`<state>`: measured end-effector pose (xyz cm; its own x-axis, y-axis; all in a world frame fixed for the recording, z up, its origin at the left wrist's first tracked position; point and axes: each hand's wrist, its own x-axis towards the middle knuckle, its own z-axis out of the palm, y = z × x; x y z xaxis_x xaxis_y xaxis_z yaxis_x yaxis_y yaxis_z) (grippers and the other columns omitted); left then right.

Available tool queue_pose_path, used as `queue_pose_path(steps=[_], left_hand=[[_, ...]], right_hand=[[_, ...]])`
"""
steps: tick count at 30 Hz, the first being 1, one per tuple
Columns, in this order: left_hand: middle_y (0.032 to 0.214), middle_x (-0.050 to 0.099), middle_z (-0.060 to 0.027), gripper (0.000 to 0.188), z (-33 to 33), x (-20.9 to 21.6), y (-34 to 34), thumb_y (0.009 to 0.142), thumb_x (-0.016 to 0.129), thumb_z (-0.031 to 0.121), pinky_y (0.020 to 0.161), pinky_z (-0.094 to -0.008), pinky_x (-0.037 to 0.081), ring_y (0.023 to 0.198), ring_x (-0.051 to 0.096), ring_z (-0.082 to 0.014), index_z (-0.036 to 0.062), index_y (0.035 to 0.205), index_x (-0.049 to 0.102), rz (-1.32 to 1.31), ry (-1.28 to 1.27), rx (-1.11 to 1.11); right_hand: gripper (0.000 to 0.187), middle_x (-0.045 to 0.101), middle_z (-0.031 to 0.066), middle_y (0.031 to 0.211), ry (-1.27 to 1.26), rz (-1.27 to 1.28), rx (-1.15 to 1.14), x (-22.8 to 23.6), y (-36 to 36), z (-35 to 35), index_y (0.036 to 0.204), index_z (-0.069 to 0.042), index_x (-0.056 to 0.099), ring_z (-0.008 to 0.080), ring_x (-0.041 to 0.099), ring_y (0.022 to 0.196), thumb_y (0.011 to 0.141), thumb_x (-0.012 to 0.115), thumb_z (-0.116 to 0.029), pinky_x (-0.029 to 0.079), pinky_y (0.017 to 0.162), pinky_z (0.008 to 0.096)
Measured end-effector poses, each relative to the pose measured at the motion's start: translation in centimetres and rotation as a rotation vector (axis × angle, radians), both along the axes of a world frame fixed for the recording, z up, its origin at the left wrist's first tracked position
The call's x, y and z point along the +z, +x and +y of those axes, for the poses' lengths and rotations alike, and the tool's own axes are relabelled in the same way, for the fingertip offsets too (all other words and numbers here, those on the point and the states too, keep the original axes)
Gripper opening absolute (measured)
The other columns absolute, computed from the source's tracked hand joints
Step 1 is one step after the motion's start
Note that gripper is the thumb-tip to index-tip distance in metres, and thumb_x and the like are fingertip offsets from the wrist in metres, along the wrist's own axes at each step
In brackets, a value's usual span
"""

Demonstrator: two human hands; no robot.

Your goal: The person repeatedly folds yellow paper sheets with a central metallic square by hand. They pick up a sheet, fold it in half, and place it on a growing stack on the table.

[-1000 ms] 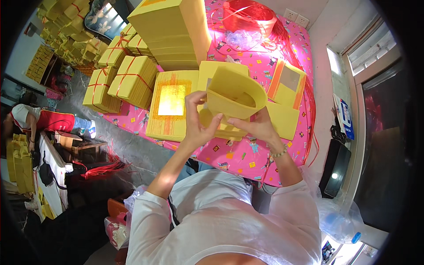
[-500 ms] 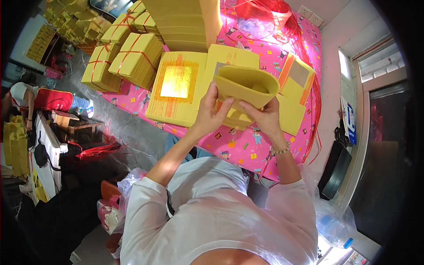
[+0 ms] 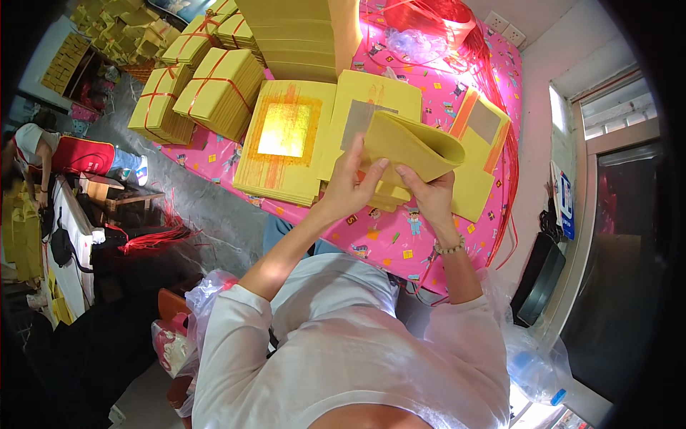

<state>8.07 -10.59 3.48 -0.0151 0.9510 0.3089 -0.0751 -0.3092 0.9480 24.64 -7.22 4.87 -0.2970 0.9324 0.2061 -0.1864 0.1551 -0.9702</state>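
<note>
Both hands hold a folded yellow paper sheet (image 3: 404, 149) above the table, its right side curving round in an open loop. My left hand (image 3: 349, 184) grips its left end, thumb on the near face and fingers upright behind. My right hand (image 3: 431, 199) pinches the lower right edge, thumb on the front; its other fingers are partly hidden. Just left lies a stack of yellow paper (image 3: 246, 175) whose top sheet bears a shiny gold square. Behind the folded sheet is a yellow sheet with a grey square (image 3: 361, 118), and another such yellow sheet (image 3: 477, 121) lies to the right.
A pink patterned cloth (image 3: 386, 254) covers the table. Yellow bundles tied with red strips (image 3: 218, 93) stand at the far left, beside a tall yellow stack (image 3: 293, 43). Red strips (image 3: 482, 68) hang along the right edge. A person in a red apron (image 3: 82, 157) bends at the left.
The folded sheet has tilted and shifted slightly right, its loop flattened and narrower. Both thumbs now sit closer together on its near face.
</note>
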Motion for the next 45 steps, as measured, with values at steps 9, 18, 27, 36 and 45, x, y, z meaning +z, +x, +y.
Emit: queue_pose_path(steps=[9, 18, 27, 36, 45], left_hand=[[0.114, 0.061, -0.0107, 0.039, 1.4, 2.0, 0.1, 0.092, 0.058, 0.005, 0.089, -0.0293, 0.047, 0.104, 0.06, -0.0177, -0.0011, 0.128, 0.045, -0.152, -0.055, 0.034], [0.13, 0.054, -0.0092, 0.048, 2.6, 5.7, -1.5, 0.099, 0.048, 0.017, 0.096, -0.0306, 0.045, 0.117, 0.054, -0.0156, 0.0015, 0.143, 0.035, -0.19, -0.507, -0.18], [0.127, 0.054, -0.0098, 0.041, 2.9, 4.5, -0.2, 0.1, 0.045, 0.017, 0.095, -0.0302, 0.045, 0.116, 0.053, -0.0159, -0.0003, 0.137, 0.039, -0.252, -0.522, -0.12], [0.131, 0.051, -0.0101, 0.045, 2.1, 4.4, 0.7, 0.1, 0.045, 0.014, 0.1, -0.0303, 0.04, 0.119, 0.05, -0.0154, 0.0001, 0.141, 0.031, -0.229, -0.288, -0.107], [0.126, 0.052, -0.0154, 0.047, 0.9, 3.7, 1.4, 0.099, 0.046, 0.011, 0.098, -0.0314, 0.04, 0.116, 0.05, -0.0186, -0.0047, 0.14, 0.03, -0.063, 0.014, 0.051]], right_hand=[[0.035, 0.067, 0.0085, 0.105, 0.014, -0.177, -0.034, 1.8, -0.2, 1.6, 0.114, 0.002, 0.058, 0.0134, 0.065, 0.092, 0.084, 0.072, -0.005, 0.054, 0.077, 0.0266], [0.04, 0.065, 0.0119, 0.107, -0.282, -0.023, 0.033, 2.7, -0.6, 2.1, 0.12, 0.004, 0.053, 0.0154, 0.065, 0.093, 0.087, 0.07, -0.01, 0.054, 0.079, 0.028], [0.04, 0.063, 0.0114, 0.112, -0.349, -0.005, 0.052, 2.6, -0.3, 2.1, 0.122, 0.004, 0.051, 0.0162, 0.064, 0.098, 0.09, 0.067, -0.011, 0.055, 0.081, 0.0289], [0.045, 0.064, 0.0115, 0.11, -0.232, -0.093, -0.074, 3.5, -0.4, 0.8, 0.123, 0.003, 0.049, 0.0156, 0.064, 0.096, 0.086, 0.07, -0.009, 0.054, 0.08, 0.0285], [0.043, 0.064, 0.0097, 0.11, -0.207, -0.081, -0.004, 4.2, 0.2, -0.1, 0.122, 0.002, 0.05, 0.0145, 0.064, 0.097, 0.085, 0.07, -0.005, 0.054, 0.079, 0.0277]])
